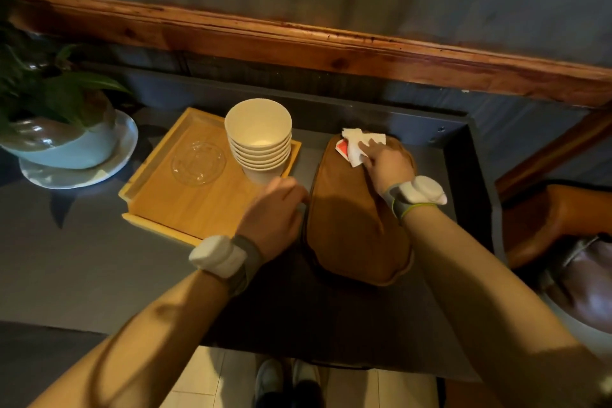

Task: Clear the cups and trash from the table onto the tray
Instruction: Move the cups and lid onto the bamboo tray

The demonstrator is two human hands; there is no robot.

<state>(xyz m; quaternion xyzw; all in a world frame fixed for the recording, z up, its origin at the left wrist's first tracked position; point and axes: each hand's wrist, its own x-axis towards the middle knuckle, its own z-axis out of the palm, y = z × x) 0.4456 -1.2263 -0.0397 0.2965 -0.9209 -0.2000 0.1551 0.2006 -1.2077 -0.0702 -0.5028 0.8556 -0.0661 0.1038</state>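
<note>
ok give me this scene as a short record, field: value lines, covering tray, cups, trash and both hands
tray: wooden tray on the dark table, left of the brown mat
cups: stack of paper cups upright at the tray's far right corner
lid: clear plastic lid flat on the tray, left of the cups
trash: white napkin and a red scrap at the mat's far end, not yet on the tray
left hand: near the base of the cups, grip unclear
right hand: fingers on the napkin
other: potted plant on a plate, far left
</note>
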